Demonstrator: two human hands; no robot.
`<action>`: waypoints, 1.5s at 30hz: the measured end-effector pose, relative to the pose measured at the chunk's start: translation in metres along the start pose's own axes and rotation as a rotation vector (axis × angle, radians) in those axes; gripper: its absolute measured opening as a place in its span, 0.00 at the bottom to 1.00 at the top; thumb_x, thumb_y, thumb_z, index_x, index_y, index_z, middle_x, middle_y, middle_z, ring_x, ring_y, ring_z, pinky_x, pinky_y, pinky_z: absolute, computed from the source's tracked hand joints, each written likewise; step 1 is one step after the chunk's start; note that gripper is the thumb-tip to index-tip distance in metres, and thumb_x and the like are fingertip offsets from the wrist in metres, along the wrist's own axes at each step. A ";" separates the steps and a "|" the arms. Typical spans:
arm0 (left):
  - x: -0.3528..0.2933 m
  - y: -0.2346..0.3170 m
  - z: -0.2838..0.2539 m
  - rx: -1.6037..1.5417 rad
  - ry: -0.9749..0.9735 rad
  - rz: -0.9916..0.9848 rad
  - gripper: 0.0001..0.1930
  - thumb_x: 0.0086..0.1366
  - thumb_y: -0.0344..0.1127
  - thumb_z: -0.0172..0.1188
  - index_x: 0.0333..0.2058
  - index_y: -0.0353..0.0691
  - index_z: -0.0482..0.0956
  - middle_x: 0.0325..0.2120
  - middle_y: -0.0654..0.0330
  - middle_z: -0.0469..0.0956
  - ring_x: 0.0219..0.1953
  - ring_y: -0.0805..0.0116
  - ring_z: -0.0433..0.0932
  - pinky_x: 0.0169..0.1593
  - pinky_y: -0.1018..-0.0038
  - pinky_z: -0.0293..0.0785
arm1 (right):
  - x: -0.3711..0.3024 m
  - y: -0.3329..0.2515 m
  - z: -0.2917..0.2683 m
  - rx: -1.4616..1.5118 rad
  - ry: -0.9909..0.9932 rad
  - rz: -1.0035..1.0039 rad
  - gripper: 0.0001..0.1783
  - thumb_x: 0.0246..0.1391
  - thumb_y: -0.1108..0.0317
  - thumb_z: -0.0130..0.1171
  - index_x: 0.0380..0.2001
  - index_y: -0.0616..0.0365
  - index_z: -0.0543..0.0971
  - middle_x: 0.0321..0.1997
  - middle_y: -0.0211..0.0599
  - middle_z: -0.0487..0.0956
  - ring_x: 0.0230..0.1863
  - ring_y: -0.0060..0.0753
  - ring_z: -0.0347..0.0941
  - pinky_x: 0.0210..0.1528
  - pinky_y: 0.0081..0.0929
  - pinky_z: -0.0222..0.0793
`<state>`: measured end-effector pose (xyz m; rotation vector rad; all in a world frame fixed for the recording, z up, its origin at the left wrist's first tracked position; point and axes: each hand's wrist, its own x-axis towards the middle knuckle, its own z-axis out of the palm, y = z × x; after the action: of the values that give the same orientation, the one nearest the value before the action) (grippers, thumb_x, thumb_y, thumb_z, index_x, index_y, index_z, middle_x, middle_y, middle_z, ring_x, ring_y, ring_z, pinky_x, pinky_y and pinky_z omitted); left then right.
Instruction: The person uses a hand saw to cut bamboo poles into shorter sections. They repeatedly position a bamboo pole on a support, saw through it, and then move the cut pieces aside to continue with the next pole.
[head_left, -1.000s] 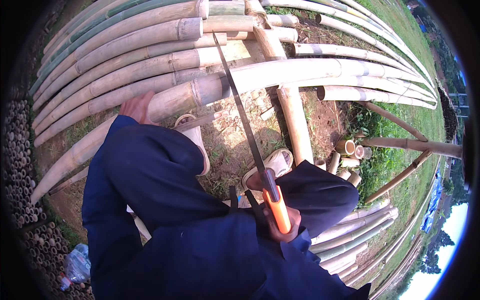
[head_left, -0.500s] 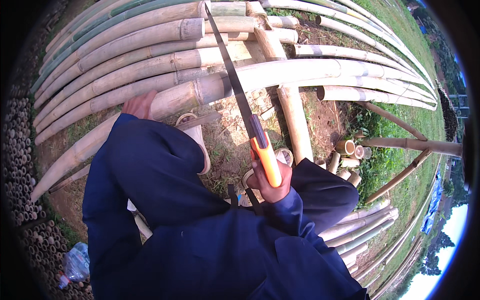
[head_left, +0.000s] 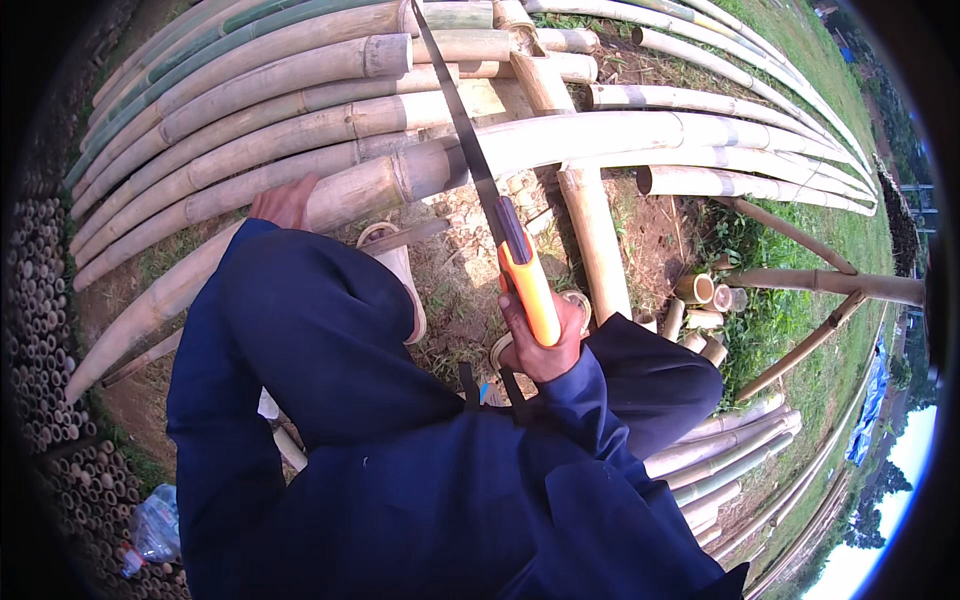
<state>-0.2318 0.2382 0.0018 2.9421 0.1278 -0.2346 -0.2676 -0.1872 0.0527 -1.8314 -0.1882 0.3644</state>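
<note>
A thick pale bamboo pole point(head_left: 590, 137) lies across in front of me. My left hand point(head_left: 283, 203) grips it left of a dark band, beside my bent knee; some of its fingers are hidden. My right hand point(head_left: 545, 348) is closed round the orange-and-black handle of a handsaw point(head_left: 531, 290). The long dark blade point(head_left: 466, 135) points away from me and crosses the pole just right of that dark band. Glare on the pole hides whether there is a cut under the blade.
Several bamboo poles point(head_left: 270, 130) lie side by side at the far left, more point(head_left: 740, 115) at the far right. A bamboo support point(head_left: 593, 235) runs beneath my pole. Short offcuts point(head_left: 700, 300) sit near a branching post point(head_left: 830, 287). Stacked bamboo ends and a plastic bottle point(head_left: 157, 525) are at left.
My right hand and the handsaw have moved a little away from me, the blade still across the pole. My left hand keeps its place on the pole.
</note>
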 end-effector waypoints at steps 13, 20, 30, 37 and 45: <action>0.001 -0.002 0.006 0.008 0.066 0.048 0.42 0.36 0.49 0.82 0.50 0.40 0.73 0.44 0.43 0.81 0.48 0.36 0.80 0.49 0.48 0.74 | -0.006 0.010 0.000 0.065 0.037 -0.034 0.07 0.63 0.73 0.65 0.33 0.66 0.80 0.21 0.31 0.74 0.24 0.20 0.67 0.28 0.27 0.66; 0.003 0.000 0.008 0.007 0.069 0.026 0.44 0.38 0.45 0.80 0.57 0.42 0.73 0.46 0.43 0.82 0.50 0.36 0.80 0.52 0.50 0.75 | -0.088 0.020 -0.040 -0.302 -0.002 -0.300 0.17 0.59 0.76 0.64 0.52 0.67 0.83 0.44 0.45 0.87 0.46 0.34 0.86 0.52 0.30 0.79; 0.009 -0.001 -0.005 0.007 -0.005 0.003 0.44 0.38 0.44 0.80 0.57 0.42 0.72 0.47 0.43 0.82 0.51 0.38 0.79 0.52 0.51 0.75 | -0.058 0.005 -0.021 -0.026 0.086 -0.150 0.08 0.61 0.77 0.63 0.43 0.65 0.84 0.32 0.37 0.85 0.31 0.27 0.82 0.36 0.26 0.77; 0.011 0.000 0.001 0.009 0.023 0.009 0.44 0.39 0.45 0.81 0.57 0.41 0.72 0.47 0.44 0.82 0.51 0.38 0.80 0.52 0.51 0.75 | -0.019 0.009 -0.006 -0.057 0.007 -0.069 0.05 0.61 0.76 0.65 0.39 0.66 0.81 0.27 0.35 0.81 0.26 0.27 0.76 0.32 0.26 0.73; 0.016 -0.003 -0.003 0.017 0.050 0.038 0.43 0.38 0.46 0.82 0.53 0.39 0.72 0.45 0.45 0.81 0.48 0.38 0.80 0.49 0.50 0.76 | -0.092 0.015 -0.040 -0.184 -0.005 -0.176 0.16 0.61 0.77 0.62 0.52 0.68 0.83 0.41 0.46 0.87 0.45 0.37 0.87 0.50 0.29 0.78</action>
<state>-0.2155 0.2424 0.0013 2.9655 0.0776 -0.1573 -0.3410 -0.2562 0.0622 -1.9776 -0.3949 0.2337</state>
